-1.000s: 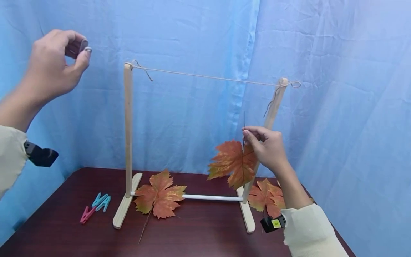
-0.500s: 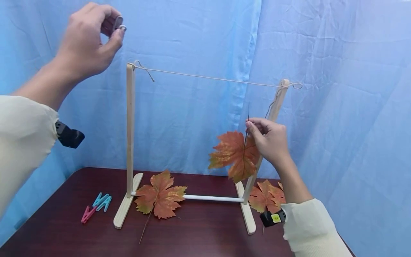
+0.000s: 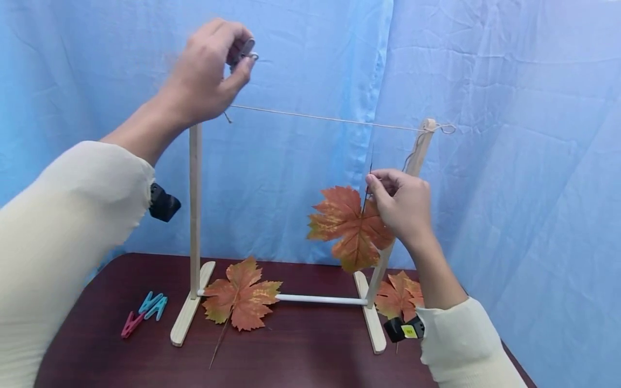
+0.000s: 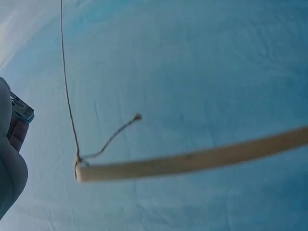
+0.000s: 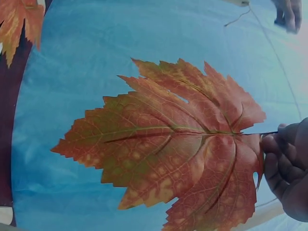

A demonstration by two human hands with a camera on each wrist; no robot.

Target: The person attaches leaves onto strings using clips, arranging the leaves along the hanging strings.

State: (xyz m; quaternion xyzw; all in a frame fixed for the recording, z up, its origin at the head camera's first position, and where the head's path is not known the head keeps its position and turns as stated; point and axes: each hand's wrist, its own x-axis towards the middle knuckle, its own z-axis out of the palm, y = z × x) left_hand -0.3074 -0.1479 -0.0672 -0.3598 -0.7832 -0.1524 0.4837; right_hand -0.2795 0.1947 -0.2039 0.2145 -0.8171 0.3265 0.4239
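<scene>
My left hand [image 3: 206, 75] is raised in front of the top of the left post and pinches a small greyish clothespin [image 3: 248, 47] between thumb and fingers. The left wrist view catches one end of that clothespin [image 4: 21, 109] at its left edge. My right hand [image 3: 405, 202] pinches the thin dark stem of an orange-red artificial maple leaf [image 3: 346, 229], which hangs below the string [image 3: 310, 115] and just left of the right post. In the right wrist view the leaf [image 5: 187, 139] spreads wide, its stem between thumb and fingertips.
The string runs between two wooden posts [image 3: 195, 215] joined low by a white rod [image 3: 320, 298]. A second leaf [image 3: 242, 296] lies over the rod's left end; more leaf [image 3: 398, 293] shows beyond the right foot. Blue clothespins [image 3: 154, 305] and a pink one [image 3: 131, 324] lie left.
My left hand has swept right with the clothespin, from left of the stand to over the left post's top. My right hand has lifted the leaf slightly.
</scene>
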